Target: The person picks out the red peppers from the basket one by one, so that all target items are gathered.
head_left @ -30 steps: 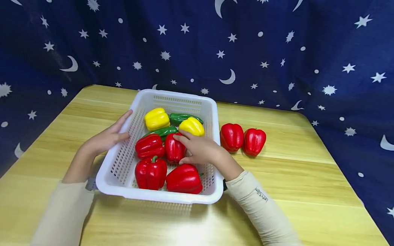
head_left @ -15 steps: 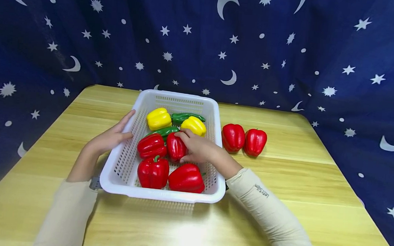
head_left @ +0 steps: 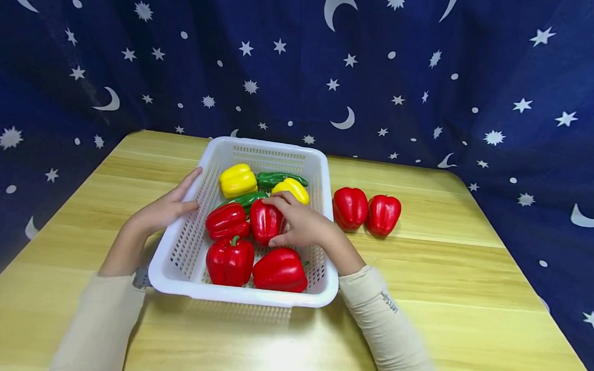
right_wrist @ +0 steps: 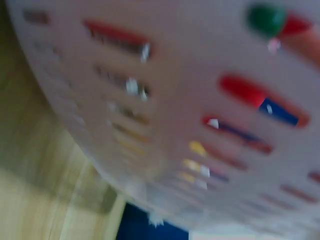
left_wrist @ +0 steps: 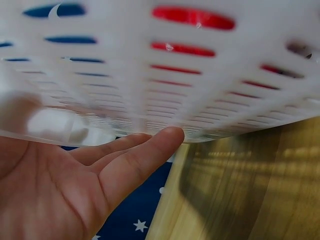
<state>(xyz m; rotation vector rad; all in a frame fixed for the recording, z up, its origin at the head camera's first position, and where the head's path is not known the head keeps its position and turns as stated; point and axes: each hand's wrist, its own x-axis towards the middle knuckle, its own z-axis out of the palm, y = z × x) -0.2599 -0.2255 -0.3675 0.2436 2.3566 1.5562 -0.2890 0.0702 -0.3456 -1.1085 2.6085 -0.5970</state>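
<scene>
In the head view, a white plastic basket (head_left: 239, 293) holds red and yellow bell peppers and long green peppers. My left hand (head_left: 160, 211) holds its left rim, thumb over the edge and the other fingers outside. The left wrist view has those fingers (left_wrist: 145, 155) extended beside the slotted wall (left_wrist: 130, 65). Inside the basket, my right hand (head_left: 302, 222) grips a red bell pepper (head_left: 265, 223), fingers over its top and thumb at its near right side. The right wrist view is blurred; it mostly has the slotted wall (right_wrist: 170, 100), and the grip is hidden there.
Two red bell peppers (head_left: 349, 208) stand side by side on the wooden table (head_left: 454, 286), right of the basket. Within the basket lie a yellow bell pepper (head_left: 238, 181) and a green pepper (head_left: 281, 179). A dark blue curtain (head_left: 295, 55) hangs behind the table.
My right hand's fingers have shifted on the red bell pepper, and more of the pepper shows. The right forearm has swung slightly left. My left hand stays at the basket's rim.
</scene>
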